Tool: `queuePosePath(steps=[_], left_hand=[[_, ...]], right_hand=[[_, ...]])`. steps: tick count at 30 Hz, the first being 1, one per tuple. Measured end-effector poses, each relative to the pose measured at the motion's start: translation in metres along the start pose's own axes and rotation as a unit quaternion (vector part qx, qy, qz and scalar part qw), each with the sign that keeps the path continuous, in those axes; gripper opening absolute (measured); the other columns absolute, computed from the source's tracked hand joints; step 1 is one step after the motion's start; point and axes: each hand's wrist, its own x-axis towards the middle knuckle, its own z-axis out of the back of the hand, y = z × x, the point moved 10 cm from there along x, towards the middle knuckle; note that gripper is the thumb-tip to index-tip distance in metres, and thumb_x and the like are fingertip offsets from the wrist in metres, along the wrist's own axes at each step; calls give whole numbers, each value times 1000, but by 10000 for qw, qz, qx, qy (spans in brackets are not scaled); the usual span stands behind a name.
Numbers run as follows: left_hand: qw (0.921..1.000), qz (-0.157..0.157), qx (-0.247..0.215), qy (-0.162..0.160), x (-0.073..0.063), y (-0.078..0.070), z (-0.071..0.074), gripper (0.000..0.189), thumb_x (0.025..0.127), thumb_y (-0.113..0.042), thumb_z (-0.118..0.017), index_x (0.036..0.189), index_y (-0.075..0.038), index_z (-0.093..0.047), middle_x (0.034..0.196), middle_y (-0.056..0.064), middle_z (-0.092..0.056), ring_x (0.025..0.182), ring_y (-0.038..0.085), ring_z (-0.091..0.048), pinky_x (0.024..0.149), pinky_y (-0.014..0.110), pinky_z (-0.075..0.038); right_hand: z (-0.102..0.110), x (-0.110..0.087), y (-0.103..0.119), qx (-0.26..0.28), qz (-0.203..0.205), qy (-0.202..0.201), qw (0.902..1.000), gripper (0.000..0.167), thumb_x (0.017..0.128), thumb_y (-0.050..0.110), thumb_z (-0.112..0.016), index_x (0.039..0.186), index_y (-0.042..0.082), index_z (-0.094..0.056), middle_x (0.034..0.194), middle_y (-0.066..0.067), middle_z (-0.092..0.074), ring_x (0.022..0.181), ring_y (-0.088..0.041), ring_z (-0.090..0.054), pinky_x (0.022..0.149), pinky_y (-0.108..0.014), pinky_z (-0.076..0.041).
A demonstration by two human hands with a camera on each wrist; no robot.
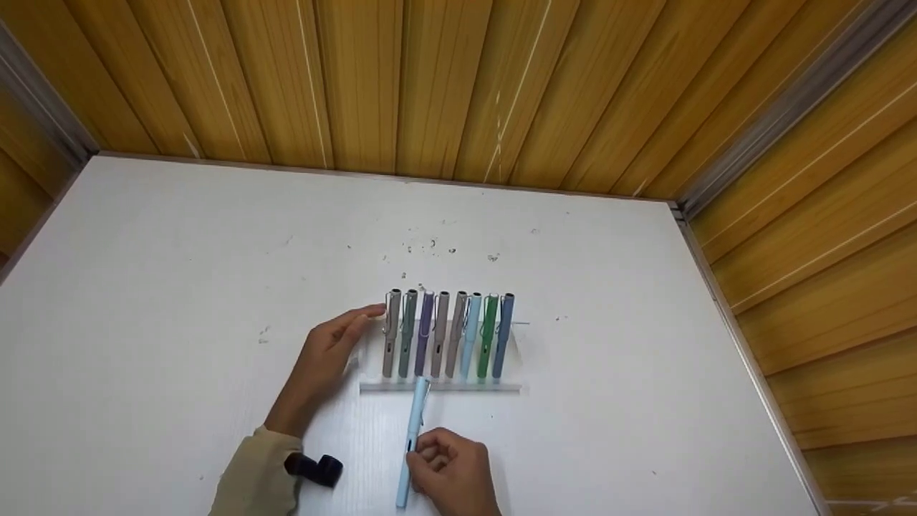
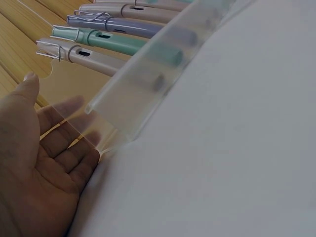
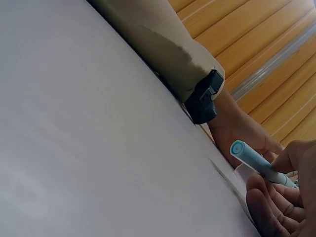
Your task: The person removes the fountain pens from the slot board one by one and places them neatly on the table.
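Observation:
A clear pen stand [image 1: 440, 388] holds a row of several capped pens in grey, green, purple, light blue and dark blue. My left hand [image 1: 331, 351] holds the stand at its left side. Through the clear panel in the left wrist view, the fingers [image 2: 66, 143] show curled behind it, with the thumb beside the panel's edge. My right hand [image 1: 458, 469] pinches a light blue pen [image 1: 417, 412] by its lower barrel, in front of the stand. This pen points cap-up toward the row, and its round barrel end faces the right wrist camera.
The stand is on a white table [image 1: 609, 401] with small dark marks behind it. Wood-patterned panels [image 1: 430, 86] rise along the back and right edges. A black camera [image 1: 315, 469] is strapped at the left sleeve cuff.

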Motion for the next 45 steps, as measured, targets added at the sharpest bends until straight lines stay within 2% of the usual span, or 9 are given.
queuePosePath(steps=[5,10,11,18,24,29,37,41,45], left_hand=[[10000,-15,-15,-56,-1,-6,0,32,107,-34,-48,129,-23,-69,136,-5,-64,135,18,-52,117,43,-36],[10000,-24,42,-68,-1,-8,-1,31,107,-33,-49,129,-23,-69,135,-5,-64,135,18,-52,117,43,-36],[10000,-40,44,-65,0,-3,-1,31,106,-35,-49,128,-25,-69,135,-7,-64,135,17,-52,117,42,-36],[9999,-91,114,-49,0,-3,0,32,106,-38,-49,129,-25,-69,134,-8,-64,134,16,-52,116,42,-37],[9999,-99,138,-25,0,-3,-1,32,106,-38,-49,129,-27,-69,136,-9,-63,135,16,-51,117,42,-37],[9998,-85,176,-45,1,-3,0,32,106,-39,-49,128,-28,-69,135,-9,-63,135,16,-52,117,42,-37],[9998,-105,152,-50,1,-2,1,31,106,-38,-49,127,-28,-69,134,-9,-64,134,16,-52,116,42,-38],[9998,-65,160,-66,0,-2,1,31,106,-39,-49,128,-29,-69,135,-9,-64,135,16,-52,116,43,-37],[9998,-58,185,-77,0,-2,1,32,106,-38,-48,128,-28,-69,135,-8,-64,135,17,-52,117,43,-37]], right_hand=[[-9,-4,9,-779,390,-145,9961,7,84,17,-78,83,14,-72,70,11,-69,56,3,-55,54,-16,-49],[-18,-6,13,-1570,403,-324,9863,7,81,23,-80,80,21,-73,68,20,-67,50,6,-44,48,-14,-38],[-20,-7,14,-1680,440,-335,9842,7,80,23,-80,79,22,-73,68,21,-66,49,7,-42,47,-14,-36],[-33,-9,22,-2101,735,-395,9741,6,79,28,-80,79,25,-75,66,24,-64,50,9,-38,47,-13,-33],[-43,-10,29,-2380,1003,-436,9651,8,79,30,-79,77,24,-74,62,23,-63,53,11,-39,54,-12,-28],[-50,-5,28,-2293,771,-221,9701,9,79,29,-79,76,22,-74,60,23,-62,53,11,-41,56,-15,-24],[-55,0,27,-2225,244,-8,9746,13,74,24,-82,68,21,-71,53,21,-59,53,7,-48,62,-24,-34],[-58,4,29,-2262,73,119,9740,17,73,21,-80,62,20,-66,48,19,-53,49,4,-47,54,-21,-38],[-61,8,29,-2440,-102,374,9690,21,74,24,-77,60,19,-62,47,15,-48,49,-2,-45,49,-22,-35]])
